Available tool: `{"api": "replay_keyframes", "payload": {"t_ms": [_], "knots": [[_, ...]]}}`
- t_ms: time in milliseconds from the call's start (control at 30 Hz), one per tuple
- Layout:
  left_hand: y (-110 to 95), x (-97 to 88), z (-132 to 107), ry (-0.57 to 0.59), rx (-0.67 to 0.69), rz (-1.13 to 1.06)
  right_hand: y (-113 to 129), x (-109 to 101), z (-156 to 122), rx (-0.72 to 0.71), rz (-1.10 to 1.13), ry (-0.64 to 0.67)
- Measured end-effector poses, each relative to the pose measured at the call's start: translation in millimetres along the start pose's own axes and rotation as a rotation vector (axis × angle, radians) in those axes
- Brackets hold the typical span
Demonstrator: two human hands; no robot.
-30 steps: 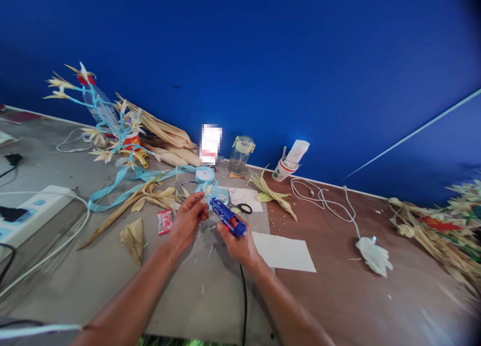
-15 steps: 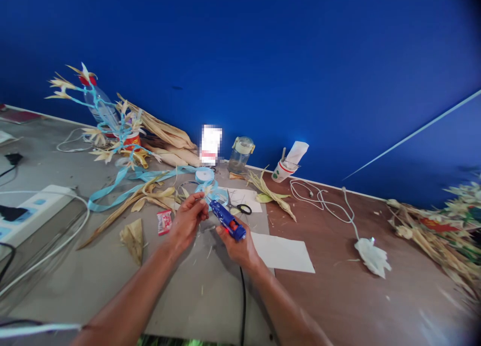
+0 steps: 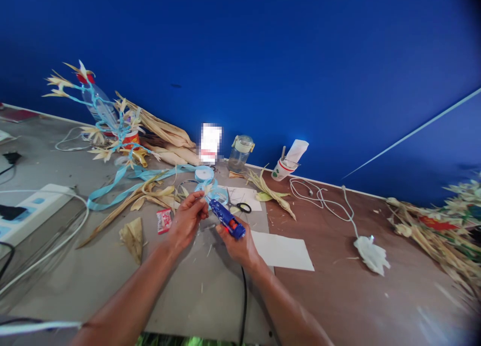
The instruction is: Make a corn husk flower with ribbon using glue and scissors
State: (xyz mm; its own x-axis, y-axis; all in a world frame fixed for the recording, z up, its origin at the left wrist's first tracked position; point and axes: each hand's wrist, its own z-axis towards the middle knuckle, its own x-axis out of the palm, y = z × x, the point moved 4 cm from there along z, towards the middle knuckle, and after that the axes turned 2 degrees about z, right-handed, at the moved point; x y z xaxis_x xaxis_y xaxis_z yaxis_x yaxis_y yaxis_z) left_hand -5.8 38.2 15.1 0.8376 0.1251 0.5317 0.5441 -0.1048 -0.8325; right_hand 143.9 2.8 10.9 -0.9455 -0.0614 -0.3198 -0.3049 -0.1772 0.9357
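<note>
Blue glue gun (image 3: 225,218): 1, right hand (image 3: 240,247)

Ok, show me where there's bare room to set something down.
Largest patch: the brown tabletop between the white rectangular paper and the crumpled white bundle, apart from scraps. Smaller: the grey tabletop below the tan triangular husk, left of the left forearm. Crowded: around the left hand and right hand: blue glue gun, light-blue ribbon roll, tan husk strip.

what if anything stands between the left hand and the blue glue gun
Nothing visible does: the left hand is close beside the front end of the blue glue gun, which the right hand holds. Whether left hand and gun touch is unclear.
</note>
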Motion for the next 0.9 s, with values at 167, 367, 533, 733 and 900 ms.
{"api": "replay_keyframes", "payload": {"t_ms": [167, 367, 533, 733, 900], "knots": [[0.7, -0.1, -0.3, -0.006, -0.010, 0.002, 3.2, -2.6, 0.8, -0.024, -0.023, -0.014], [2.0, -0.4, 0.2, 0.000, -0.025, 0.002, 6.1, -2.3, 2.5, -0.048, -0.047, -0.030], [0.3, 1.0, -0.2, 0.014, -0.006, -0.021, 6.0, 0.5, 1.8, -0.045, -0.048, -0.026], [-0.7, 0.6, -0.9, 0.002, -0.014, -0.022, 4.7, -0.6, -0.8, -0.033, -0.042, -0.017], [-0.5, 0.6, -1.3, -0.004, -0.026, -0.024, 5.5, -3.7, 1.1, -0.036, -0.035, -0.048]]}}
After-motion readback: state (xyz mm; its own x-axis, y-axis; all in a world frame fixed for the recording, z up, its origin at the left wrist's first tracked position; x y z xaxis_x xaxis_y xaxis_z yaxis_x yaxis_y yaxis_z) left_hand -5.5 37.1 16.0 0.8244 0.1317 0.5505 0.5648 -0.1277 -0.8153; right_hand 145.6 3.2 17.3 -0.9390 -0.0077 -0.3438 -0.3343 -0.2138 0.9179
